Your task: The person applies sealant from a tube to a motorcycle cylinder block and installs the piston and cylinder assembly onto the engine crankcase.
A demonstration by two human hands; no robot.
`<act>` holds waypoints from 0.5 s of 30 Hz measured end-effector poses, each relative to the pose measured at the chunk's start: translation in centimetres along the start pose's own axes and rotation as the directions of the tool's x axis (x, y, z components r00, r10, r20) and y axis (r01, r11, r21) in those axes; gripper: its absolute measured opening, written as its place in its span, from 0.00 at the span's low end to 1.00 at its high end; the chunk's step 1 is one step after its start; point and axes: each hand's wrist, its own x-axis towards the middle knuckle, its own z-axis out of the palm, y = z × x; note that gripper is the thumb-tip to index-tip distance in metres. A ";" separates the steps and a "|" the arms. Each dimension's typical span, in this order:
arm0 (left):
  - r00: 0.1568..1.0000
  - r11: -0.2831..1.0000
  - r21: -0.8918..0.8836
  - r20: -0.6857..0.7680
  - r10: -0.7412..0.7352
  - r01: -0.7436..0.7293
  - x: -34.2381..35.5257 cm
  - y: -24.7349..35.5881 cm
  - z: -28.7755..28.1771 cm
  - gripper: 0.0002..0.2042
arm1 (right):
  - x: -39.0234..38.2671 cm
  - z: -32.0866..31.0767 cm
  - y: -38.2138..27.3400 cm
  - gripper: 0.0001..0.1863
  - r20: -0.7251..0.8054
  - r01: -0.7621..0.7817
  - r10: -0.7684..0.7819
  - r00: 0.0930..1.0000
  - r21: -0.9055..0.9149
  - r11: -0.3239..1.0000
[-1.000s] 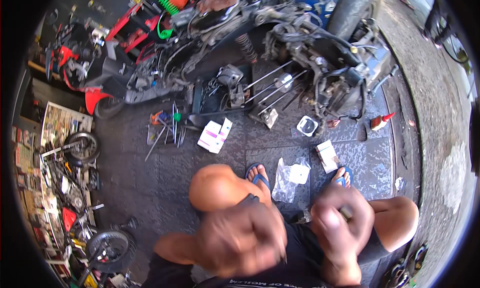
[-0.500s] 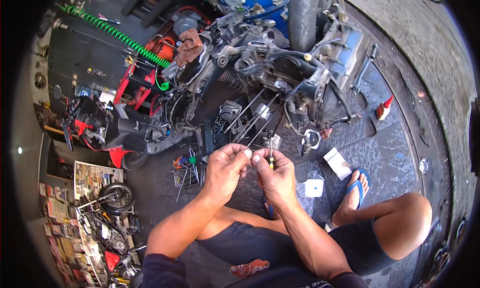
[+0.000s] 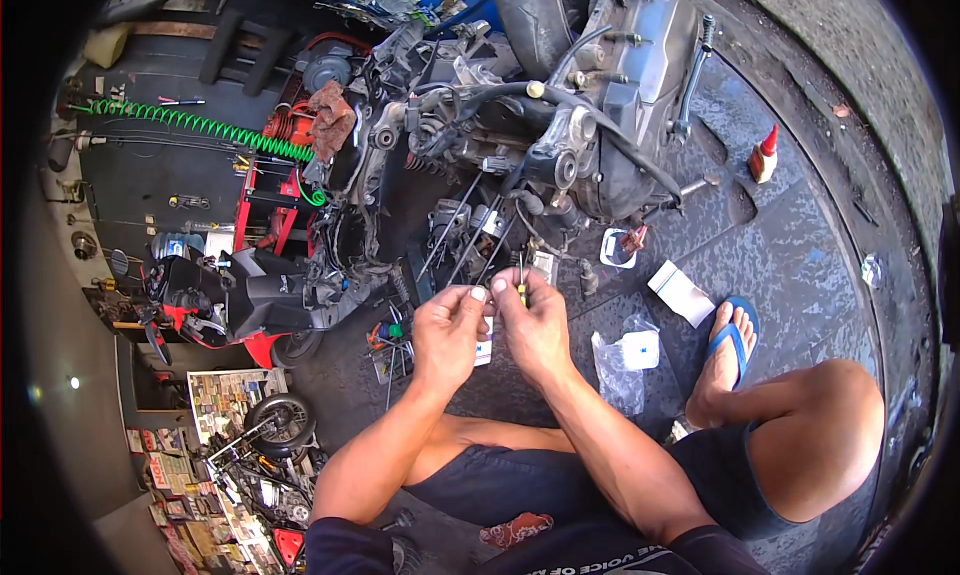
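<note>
Dark, worn floor [image 3: 790, 265] under partly stripped motorcycle [image 3: 560, 125]. Left hand [image 3: 447, 337]: thumb pressed against curled forefinger; anything between too small to tell. Right hand [image 3: 533, 330], just beside: fingers curled, pinching slim yellow-handled tool [image 3: 521, 289], thin shaft pointing away from person. Beyond hands, metal rods [image 3: 450, 230] slant out from motorcycle. To right: clear plastic bag [image 3: 617, 383], white box [image 3: 682, 295] near sandalled foot [image 3: 732, 350]; farther off, red-capped bottle [image 3: 764, 160]. Far left: green coiled hose [image 3: 200, 127].
</note>
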 end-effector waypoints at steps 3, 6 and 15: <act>0.973 0.848 0.483 0.039 0.228 -0.218 0.1 -0.2 0.8 0.14 | 3.2 -0.9 1.8 0.10 -0.054 0.291 -0.356 0.933 -0.470 0.834; 0.883 0.495 0.763 0.206 0.422 -0.415 0.4 -2.3 1.3 0.27 | 4.5 -1.6 3.0 0.11 -0.024 0.339 -0.440 0.898 -0.601 0.724; 0.938 0.417 0.862 0.165 0.305 -0.287 4.0 -5.8 -1.7 0.32 | 6.6 -1.2 2.8 0.13 -0.221 0.003 -0.038 0.975 -0.157 0.988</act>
